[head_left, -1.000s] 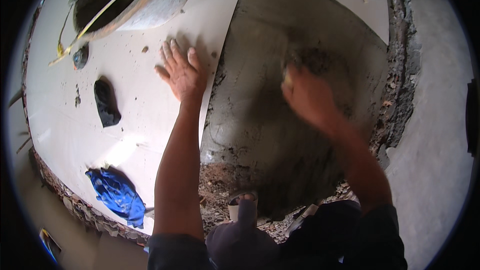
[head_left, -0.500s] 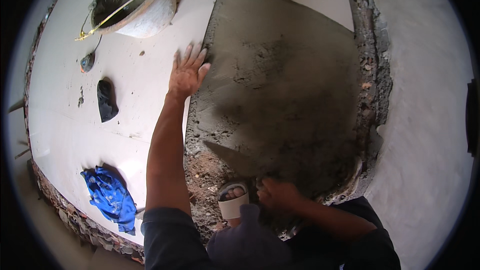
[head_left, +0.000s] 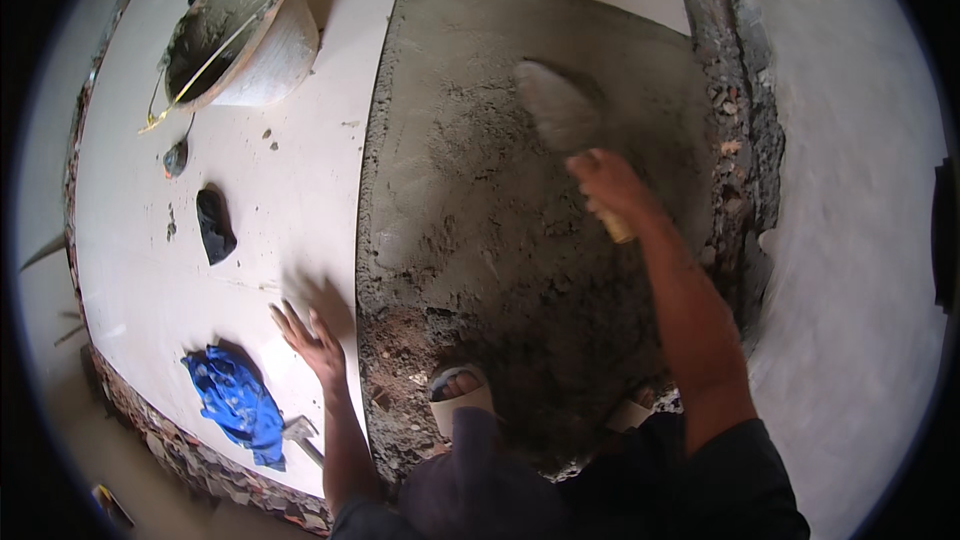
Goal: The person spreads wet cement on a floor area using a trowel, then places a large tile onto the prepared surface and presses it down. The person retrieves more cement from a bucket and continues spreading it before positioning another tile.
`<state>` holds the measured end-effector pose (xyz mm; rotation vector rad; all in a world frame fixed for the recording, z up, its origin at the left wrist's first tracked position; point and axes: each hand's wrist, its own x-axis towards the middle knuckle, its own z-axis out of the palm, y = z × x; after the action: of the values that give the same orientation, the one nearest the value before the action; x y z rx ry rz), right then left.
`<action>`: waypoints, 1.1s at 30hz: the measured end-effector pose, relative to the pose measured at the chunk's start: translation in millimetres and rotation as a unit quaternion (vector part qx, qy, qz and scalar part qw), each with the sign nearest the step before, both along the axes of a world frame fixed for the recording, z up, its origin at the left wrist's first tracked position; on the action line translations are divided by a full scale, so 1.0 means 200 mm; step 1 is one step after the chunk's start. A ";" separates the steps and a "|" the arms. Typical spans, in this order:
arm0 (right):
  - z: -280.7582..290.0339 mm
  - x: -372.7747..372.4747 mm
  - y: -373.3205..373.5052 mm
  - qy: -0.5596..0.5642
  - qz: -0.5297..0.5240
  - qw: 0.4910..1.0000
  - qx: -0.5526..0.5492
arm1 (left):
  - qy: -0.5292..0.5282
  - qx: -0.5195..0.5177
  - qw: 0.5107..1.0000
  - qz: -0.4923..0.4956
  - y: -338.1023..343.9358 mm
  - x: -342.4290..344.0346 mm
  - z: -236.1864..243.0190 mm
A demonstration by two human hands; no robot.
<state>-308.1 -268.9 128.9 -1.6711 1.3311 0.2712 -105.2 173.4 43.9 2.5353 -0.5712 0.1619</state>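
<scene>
My right hand (head_left: 606, 185) grips the wooden handle of a trowel (head_left: 556, 105), fingers closed round it. The blade, a little blurred, is over the far part of the wet mortar bed (head_left: 450, 50), pointing away to the left. Smooth grey mortar covers the far part; nearer my feet it turns rough and dark. To the left, my left hand (head_left: 312, 340) is held over the pale tiles (head_left: 290, 190), fingers spread and nothing in it, with its shadow beside it.
A bucket of mortar (head_left: 285, 50) with a yellow cord stands far left. On the tiles lie a black piece (head_left: 214, 225), a blue cloth (head_left: 235, 405) and a tool with a metal head (head_left: 302, 432). A rubble-filled gap (head_left: 735, 140) borders the right wall. My sandalled foot (head_left: 460, 400) is at the near edge.
My left hand has left the tile edge beside the mortar and come back toward me. My right hand has swung the trowel from near my foot to the far part of the bed.
</scene>
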 end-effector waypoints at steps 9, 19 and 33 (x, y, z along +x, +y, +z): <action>0.08 0.04 0.61 -0.042 0.169 0.982 0.077 | 0.109 -0.070 0.980 0.149 0.15 -0.67 0.15; -0.04 -0.51 0.16 0.040 0.188 0.980 -0.050 | 0.105 -0.011 0.971 0.213 0.30 -0.93 0.19; 0.87 -1.42 0.24 0.150 -0.019 0.988 0.007 | 0.464 0.145 0.871 0.069 0.98 -1.91 1.79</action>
<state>-591.3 -220.1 303.9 -1.6365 1.5765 0.5255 -487.7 370.3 401.1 2.5257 -0.0129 -1.1128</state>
